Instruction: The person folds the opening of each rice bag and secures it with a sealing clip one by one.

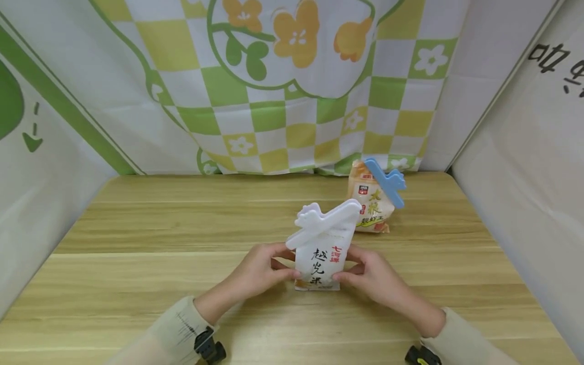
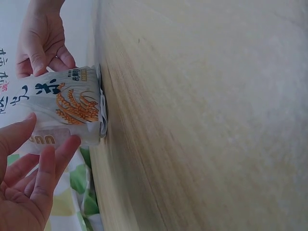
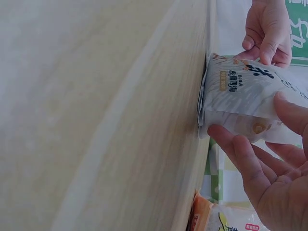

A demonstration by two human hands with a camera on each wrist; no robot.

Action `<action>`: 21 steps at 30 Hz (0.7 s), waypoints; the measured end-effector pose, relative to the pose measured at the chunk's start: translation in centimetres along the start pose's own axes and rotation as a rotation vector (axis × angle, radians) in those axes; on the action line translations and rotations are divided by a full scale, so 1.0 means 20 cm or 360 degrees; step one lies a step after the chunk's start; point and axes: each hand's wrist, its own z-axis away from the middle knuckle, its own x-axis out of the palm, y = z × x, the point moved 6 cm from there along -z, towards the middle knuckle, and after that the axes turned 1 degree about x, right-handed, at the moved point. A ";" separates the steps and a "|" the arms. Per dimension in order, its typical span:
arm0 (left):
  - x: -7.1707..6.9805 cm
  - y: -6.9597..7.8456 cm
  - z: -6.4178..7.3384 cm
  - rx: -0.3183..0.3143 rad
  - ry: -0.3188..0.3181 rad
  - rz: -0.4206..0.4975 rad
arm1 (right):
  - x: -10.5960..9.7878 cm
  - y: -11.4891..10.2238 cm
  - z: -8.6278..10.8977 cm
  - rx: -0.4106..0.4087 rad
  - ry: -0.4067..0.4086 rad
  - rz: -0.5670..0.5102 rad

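A small white bag of rice (image 1: pixel 326 241) with dark brush lettering stands upright on the table. Its top is closed by a slanted white bag clip (image 1: pixel 315 228) with a wavy edge. My left hand (image 1: pixel 260 271) holds the bag's left side, thumb at the front and fingers around the side. On the opposite side my right hand (image 1: pixel 374 276) grips it in the same way. Both wrist views show the bag's bottom edge at the wooden surface, and orange grain printed on its front (image 2: pixel 77 106). The bag's back is hidden in the head view.
Behind and to the right stands an orange and clear food bag (image 1: pixel 369 203) with a blue bag clip (image 1: pixel 388 185) across its upper corner. The wooden table (image 1: pixel 159 218) meets a checkered, flowered cloth (image 1: pixel 283 116) at the back and pale walls on both sides.
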 end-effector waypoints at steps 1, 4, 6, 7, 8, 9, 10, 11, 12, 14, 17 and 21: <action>0.00 0.00 0.00 0.0003 0.0001 0.0006 | 0.00 0.00 0.00 -0.0002 0.0006 0.0008; -0.02 -0.01 0.00 0.0003 0.0015 0.0016 | 0.01 0.00 -0.02 -0.0018 0.0026 0.0031; -0.03 -0.01 -0.01 0.0001 0.0024 0.0023 | 0.01 0.00 -0.03 -0.0038 0.0032 0.0038; -0.03 -0.01 -0.01 -0.0001 0.0030 0.0019 | 0.01 0.00 -0.04 -0.0043 0.0034 0.0043; -0.04 -0.01 -0.01 0.0002 0.0033 0.0019 | 0.02 0.00 -0.04 -0.0044 0.0035 0.0044; -0.04 -0.02 -0.01 -0.0001 0.0035 0.0021 | 0.02 -0.01 -0.05 -0.0044 0.0035 0.0044; -0.04 -0.02 -0.01 0.0001 0.0037 0.0018 | 0.02 0.00 -0.06 -0.0041 0.0030 0.0043; -0.05 -0.02 -0.01 0.0006 0.0040 0.0014 | 0.02 0.00 -0.07 -0.0038 0.0026 0.0046; -0.06 -0.02 -0.02 0.0017 0.0044 0.0004 | 0.02 0.00 -0.07 -0.0034 0.0023 0.0050; -0.07 -0.02 -0.02 0.0039 0.0051 -0.0005 | 0.02 0.00 -0.09 -0.0018 0.0023 0.0049; -0.08 -0.03 -0.03 0.0028 0.0068 -0.0017 | 0.02 0.00 -0.11 -0.0016 0.0034 0.0082; -0.10 -0.04 -0.04 -0.0015 0.0087 -0.0028 | 0.02 -0.01 -0.14 -0.0010 0.0061 0.0130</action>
